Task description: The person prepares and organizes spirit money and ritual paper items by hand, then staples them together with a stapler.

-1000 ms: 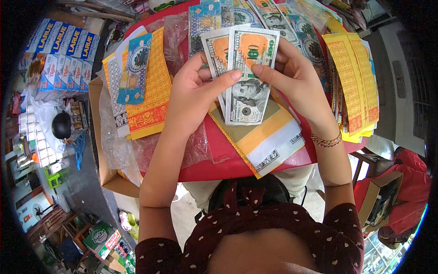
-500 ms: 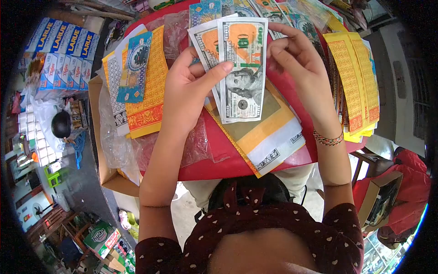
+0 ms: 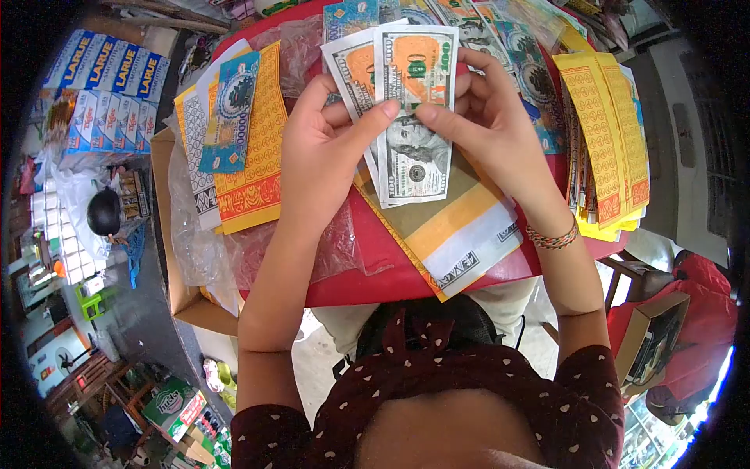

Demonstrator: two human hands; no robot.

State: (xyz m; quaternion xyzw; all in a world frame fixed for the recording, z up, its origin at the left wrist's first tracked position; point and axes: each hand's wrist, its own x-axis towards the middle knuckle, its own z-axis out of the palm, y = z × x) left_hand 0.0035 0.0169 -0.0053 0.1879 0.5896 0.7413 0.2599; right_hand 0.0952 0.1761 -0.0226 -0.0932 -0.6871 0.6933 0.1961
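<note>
Two fanned groups of paper 100-dollar notes are held over the table; the front note overlaps the note behind it. My left hand grips them at the left edge, thumb across the front. From the right, my right hand pinches the front note, its thumb on the printed portrait and its fingers partly hidden behind. Below them lies a stack of yellow and white printed papers. A blue note rests on yellow patterned paper left of my left hand.
The red table also bears clear plastic wrap, a yellow paper stack at right, and more notes along the back. A cardboard box stands by the left edge. LARUE cartons are stacked farther left.
My right hand has moved left and its thumb has come down onto the front note, closing on it. My left hand keeps its hold on the notes.
</note>
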